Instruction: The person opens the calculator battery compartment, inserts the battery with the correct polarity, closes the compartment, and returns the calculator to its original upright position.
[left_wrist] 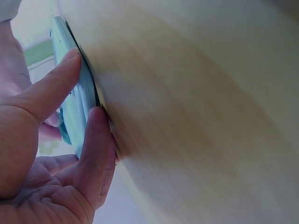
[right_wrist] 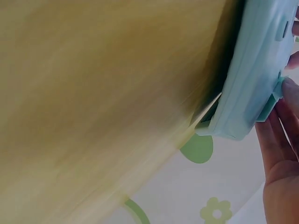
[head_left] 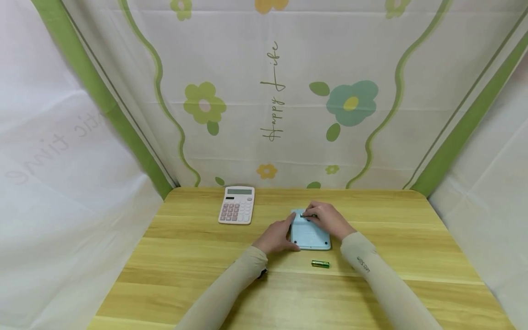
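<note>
pale sleeves (head_left: 224, 293) lay nearest the camera, running up to both hands. the left hand (head_left: 277, 236), part open and gently bent, gripped the light-blue device (head_left: 310, 234) from nine o'clock, thumb and fingers at its edge. the right hand (head_left: 328, 220), at about one o'clock, was nearly closed, pinching a small teal flap (right_wrist: 269, 108) between thumb and fingers. the device lay on the wooden table (head_left: 185, 275), its footed side up. its case looked light, stiff and smooth, probably apt to slide, so the side edges seemed the best hold; the flap looked thin, perhaps easily snapped, and suited to a fingertip pinch. a green battery (head_left: 320, 264), likely hard and ready to roll, lay toward six o'clock; a white calculator (head_left: 237, 205) sat toward ten.
</note>
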The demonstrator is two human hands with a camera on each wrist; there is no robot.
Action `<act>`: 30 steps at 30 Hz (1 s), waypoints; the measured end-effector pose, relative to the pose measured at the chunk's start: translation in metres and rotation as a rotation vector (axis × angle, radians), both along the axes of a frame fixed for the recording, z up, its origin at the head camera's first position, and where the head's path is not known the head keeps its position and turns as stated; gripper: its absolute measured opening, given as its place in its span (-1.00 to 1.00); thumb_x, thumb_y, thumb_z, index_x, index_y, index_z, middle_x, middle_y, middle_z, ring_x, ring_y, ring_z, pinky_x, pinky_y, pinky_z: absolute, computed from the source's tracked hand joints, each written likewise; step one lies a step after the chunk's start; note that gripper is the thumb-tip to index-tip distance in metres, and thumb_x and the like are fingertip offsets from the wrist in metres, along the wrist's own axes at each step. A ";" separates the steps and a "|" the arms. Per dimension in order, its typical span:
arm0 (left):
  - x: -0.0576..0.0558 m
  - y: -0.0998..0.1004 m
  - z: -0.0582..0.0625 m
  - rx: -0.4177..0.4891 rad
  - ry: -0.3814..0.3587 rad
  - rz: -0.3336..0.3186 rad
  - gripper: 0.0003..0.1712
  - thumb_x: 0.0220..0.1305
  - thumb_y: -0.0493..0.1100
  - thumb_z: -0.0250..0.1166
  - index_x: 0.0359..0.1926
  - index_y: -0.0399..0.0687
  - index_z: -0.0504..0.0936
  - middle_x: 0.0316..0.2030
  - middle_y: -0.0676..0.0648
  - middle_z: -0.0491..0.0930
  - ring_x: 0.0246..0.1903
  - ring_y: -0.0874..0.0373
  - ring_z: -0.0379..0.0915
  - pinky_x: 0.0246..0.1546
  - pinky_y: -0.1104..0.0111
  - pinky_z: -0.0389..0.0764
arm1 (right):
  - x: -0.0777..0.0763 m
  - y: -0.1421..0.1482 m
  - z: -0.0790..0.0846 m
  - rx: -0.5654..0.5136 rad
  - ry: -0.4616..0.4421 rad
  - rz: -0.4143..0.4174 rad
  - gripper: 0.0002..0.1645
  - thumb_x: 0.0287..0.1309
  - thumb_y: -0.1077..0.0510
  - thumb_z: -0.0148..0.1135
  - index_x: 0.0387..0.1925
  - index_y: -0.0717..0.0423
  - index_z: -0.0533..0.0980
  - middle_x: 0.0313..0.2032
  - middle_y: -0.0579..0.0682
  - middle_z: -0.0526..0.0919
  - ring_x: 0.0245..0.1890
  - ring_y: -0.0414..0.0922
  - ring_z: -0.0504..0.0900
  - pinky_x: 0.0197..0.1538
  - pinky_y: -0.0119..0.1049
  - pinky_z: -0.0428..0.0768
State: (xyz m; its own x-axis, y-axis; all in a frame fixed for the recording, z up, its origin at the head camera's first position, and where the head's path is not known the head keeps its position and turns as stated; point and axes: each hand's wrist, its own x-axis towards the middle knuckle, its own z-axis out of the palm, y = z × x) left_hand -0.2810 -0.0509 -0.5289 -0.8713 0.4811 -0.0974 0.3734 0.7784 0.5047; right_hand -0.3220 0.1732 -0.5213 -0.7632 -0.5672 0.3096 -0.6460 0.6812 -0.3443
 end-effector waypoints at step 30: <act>0.002 0.000 0.001 0.013 -0.008 -0.001 0.31 0.11 0.13 0.60 0.66 -0.08 -0.02 0.43 -0.22 0.44 0.38 -0.04 0.42 0.40 0.16 0.47 | 0.002 0.001 -0.002 0.105 0.039 -0.003 -0.76 0.25 0.24 0.44 -0.04 0.06 0.78 -0.09 -0.04 0.75 -0.09 -0.06 0.76 -0.02 -0.15 0.75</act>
